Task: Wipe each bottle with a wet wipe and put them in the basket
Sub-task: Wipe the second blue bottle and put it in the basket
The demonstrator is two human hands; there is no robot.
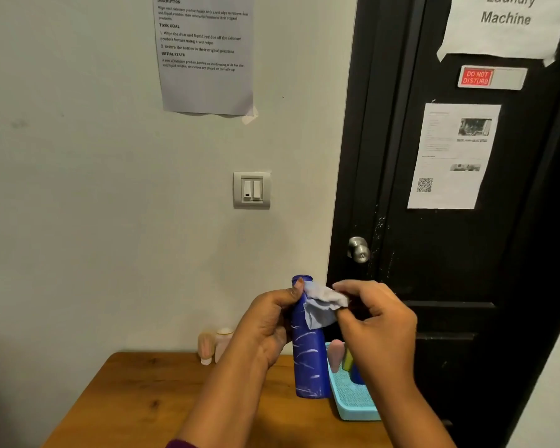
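Observation:
A tall blue bottle (309,357) with white markings is held upright above the wooden table (136,396). My left hand (267,324) grips its upper part, thumb near the neck. My right hand (374,321) pinches a pale wet wipe (322,303) against the bottle's shoulder. Behind the bottle, at the table's right edge, sits a light blue basket (353,405). A pink bottle (335,354) and a yellow and blue item stand in it, partly hidden by my right hand.
Two small pale pink bottles (212,345) stand against the wall at the back of the table. A black door with a metal knob (358,248) is right of the table. A light switch (252,190) and a paper sheet hang on the wall.

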